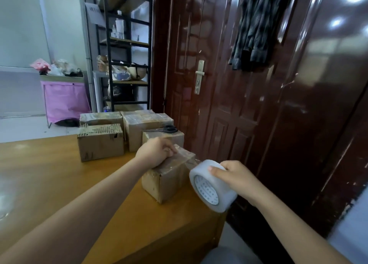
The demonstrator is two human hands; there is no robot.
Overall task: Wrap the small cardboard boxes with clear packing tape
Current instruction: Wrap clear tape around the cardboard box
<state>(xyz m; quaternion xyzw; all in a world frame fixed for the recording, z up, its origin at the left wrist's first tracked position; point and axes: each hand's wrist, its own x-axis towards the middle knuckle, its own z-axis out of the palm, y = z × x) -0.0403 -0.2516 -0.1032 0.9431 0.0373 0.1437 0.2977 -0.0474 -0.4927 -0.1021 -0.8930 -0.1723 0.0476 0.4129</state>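
A small cardboard box (165,181) stands near the right edge of the wooden table (59,174). My left hand (156,152) rests on its top with fingers curled over the far top edge, holding it down. My right hand (233,176) grips a large roll of clear packing tape (212,186) just right of the box. A stretch of clear tape (189,163) runs from the roll onto the box's top right edge.
Several other cardboard boxes (100,142) are stacked at the table's far end, with black scissors (168,128) lying on one. A dark red door (258,84) stands close on the right. A metal shelf (127,50) and a pink bin (63,100) stand behind.
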